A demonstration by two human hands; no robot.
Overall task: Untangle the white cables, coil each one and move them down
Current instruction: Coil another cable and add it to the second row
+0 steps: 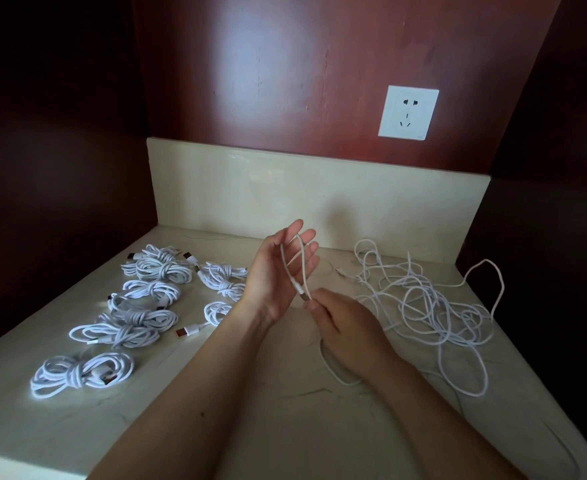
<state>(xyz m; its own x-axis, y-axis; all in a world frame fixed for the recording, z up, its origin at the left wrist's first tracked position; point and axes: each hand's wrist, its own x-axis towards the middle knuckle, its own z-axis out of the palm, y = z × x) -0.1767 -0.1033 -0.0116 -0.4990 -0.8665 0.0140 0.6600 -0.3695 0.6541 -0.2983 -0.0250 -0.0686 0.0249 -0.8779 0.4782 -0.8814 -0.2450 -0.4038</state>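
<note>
My left hand [278,271] is raised palm up over the counter's middle, fingers straight, with a loop of white cable [302,261] draped over them. Just below it, my right hand [344,323] pinches that cable's plug end between thumb and fingers. The rest of this cable trails down under my right wrist onto the counter. A loose tangle of white cables [430,306] lies to the right. Several coiled, tied white cables [136,313] lie in rows on the left.
The pale marble counter [285,410] has a low backsplash and dark wooden walls on both sides. A white wall socket [408,111] sits on the back panel, upper right. The counter's front edge runs along the lower left.
</note>
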